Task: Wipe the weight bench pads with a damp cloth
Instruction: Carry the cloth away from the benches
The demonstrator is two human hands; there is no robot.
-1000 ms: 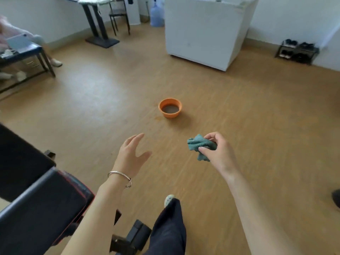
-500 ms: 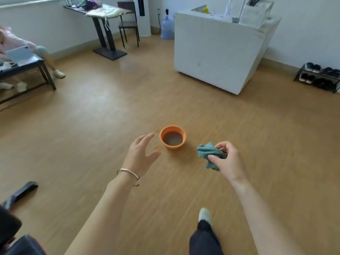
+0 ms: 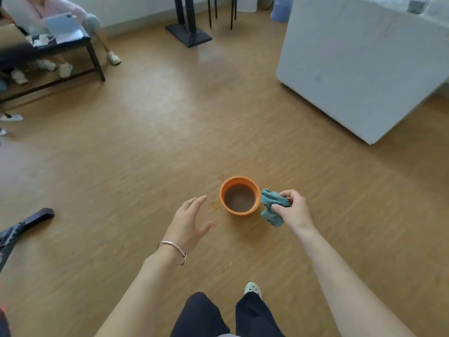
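Note:
My right hand [image 3: 295, 210] pinches a bunched teal cloth [image 3: 272, 207] just to the right of an orange basin [image 3: 255, 190] that stands on the wooden floor and holds murky water. My left hand [image 3: 188, 223] hovers empty with fingers spread, left of the basin, a bangle on its wrist. Only a dark foot of the weight bench [image 3: 21, 227] shows at the left edge; its pads are out of view.
A large white counter block [image 3: 359, 69] stands at the back right. A low black table [image 3: 56, 47] with a seated person behind it is at the back left. A black table base [image 3: 188, 32] and chair legs stand at the back. My legs fill the bottom centre.
I have walked away from the bench toward the basin, which is now close under my hands. The bench pads have left the view. The cloth stays in my right hand.

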